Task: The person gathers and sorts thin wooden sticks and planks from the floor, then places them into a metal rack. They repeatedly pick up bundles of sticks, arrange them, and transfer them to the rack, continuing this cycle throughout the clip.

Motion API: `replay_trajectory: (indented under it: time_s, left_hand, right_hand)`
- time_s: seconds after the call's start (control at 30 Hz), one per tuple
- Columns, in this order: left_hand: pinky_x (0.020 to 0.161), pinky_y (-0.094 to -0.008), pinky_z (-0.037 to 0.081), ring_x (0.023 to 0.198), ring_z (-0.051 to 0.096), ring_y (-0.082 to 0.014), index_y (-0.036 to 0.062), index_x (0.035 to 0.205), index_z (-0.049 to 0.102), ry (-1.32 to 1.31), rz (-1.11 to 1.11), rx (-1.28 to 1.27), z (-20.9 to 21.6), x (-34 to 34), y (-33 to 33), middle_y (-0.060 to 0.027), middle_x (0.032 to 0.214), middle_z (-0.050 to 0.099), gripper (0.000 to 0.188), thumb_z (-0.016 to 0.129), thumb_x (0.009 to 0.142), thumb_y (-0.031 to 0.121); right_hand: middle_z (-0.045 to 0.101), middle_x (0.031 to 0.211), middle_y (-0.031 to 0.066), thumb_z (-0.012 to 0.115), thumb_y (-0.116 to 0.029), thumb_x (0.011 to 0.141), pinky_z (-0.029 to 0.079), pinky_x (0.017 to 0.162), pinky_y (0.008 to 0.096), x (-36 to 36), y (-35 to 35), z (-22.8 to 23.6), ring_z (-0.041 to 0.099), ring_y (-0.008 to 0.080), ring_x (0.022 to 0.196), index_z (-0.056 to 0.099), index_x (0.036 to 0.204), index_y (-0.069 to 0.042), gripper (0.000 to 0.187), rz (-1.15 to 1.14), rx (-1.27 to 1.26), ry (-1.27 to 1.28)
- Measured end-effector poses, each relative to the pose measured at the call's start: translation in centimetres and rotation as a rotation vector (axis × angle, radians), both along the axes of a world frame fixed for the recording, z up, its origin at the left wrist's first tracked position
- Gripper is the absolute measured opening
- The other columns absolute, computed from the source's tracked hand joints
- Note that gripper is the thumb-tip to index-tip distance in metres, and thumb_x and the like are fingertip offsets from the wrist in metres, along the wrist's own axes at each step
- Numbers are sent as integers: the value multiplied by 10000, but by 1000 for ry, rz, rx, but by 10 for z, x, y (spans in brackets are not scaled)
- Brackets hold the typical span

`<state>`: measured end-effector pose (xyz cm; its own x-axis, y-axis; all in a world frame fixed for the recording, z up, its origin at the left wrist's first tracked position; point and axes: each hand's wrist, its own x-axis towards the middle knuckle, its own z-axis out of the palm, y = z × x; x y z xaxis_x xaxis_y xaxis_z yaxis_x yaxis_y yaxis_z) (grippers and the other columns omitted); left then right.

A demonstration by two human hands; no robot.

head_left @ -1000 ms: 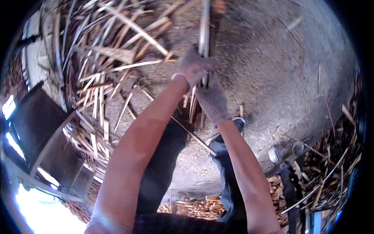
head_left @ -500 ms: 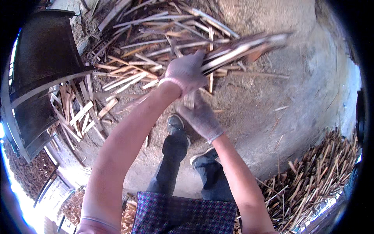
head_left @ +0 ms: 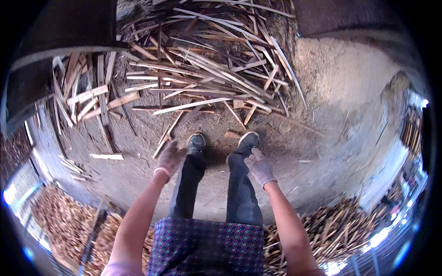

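Two hands are in view, both in grey knit gloves and both empty. The left hand (head_left: 170, 158) hangs with its fingers loosely spread, and the right hand (head_left: 259, 167) is open too, fingers slightly curled – neither one pinches or touches anything. Between them stand the person's two legs in dark trousers and two dark shoes (head_left: 196, 142) on the dusty floor (head_left: 350, 138).

The pile of split wood strips (head_left: 207, 73) lies on the floor ahead of the shoes, well apart from both hands; the strips are too many to count. One short loose strip (head_left: 107, 156) lies alone near the left hand. Heaps of darker sticks (head_left: 336, 230) lie by the right forearm – no packages or labels show.
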<state>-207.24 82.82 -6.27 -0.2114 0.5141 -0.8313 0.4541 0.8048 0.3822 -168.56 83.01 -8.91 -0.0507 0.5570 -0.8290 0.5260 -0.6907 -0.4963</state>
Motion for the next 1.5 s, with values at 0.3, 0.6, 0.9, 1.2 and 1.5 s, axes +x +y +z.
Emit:
replay_trajectory:
  time_s: [0.3, 0.6, 0.9, 1.2, 1.5]
  left_hand:
    - [1128, -360, 415, 1334, 564, -282, -87, 1493, 455, 160, 505, 18, 89, 15, -108, -225, 1444, 594, 666, 673, 999, 303]
    - [735, -273, 524, 899, 640, -141, -33, 1459, 526, 155, 995, 126, 71, 86, -101, -89, 1062, 701, 552, 659, 996, 236]
    - [1073, -378, 488, 1265, 643, -291, -34, 1403, 578, -91, 931, 418, 163, 108, 59, -222, 1356, 662, 518, 695, 952, 191]
    - [1117, -380, 461, 1281, 634, -320, -51, 1398, 578, -222, 808, 276, 97, 152, 74, -244, 1349, 660, 569, 703, 927, 242]
    - [1140, -346, 395, 1278, 578, -256, -96, 1447, 508, -334, 1337, 321, 119, 119, 114, -192, 1380, 611, 489, 495, 1002, 107]
  right_hand:
    - [706, 1233, 240, 705, -328, 886, 537, 983, 419, 75, 111, 48, 687, 358, 1159, 550, 1428, -11, 647, 392, 164, -114]
    - [635, 1366, 257, 677, -420, 895, 484, 1077, 435, 34, 268, 84, 610, 398, 1276, 568, 1416, 6, 682, 823, 228, -322]
    - [676, 1199, 296, 667, -341, 889, 515, 968, 488, -77, 347, 92, 645, 462, 1139, 612, 1260, -5, 503, 977, 332, -339]
    - [648, 1291, 319, 671, -366, 913, 517, 1022, 447, -77, 458, 30, 648, 439, 1196, 543, 1394, 21, 630, 1276, 366, -623]
    - [692, 1191, 319, 759, -361, 853, 525, 970, 506, -96, 626, -86, 662, 466, 1159, 521, 1368, -6, 669, 1248, 552, -801]
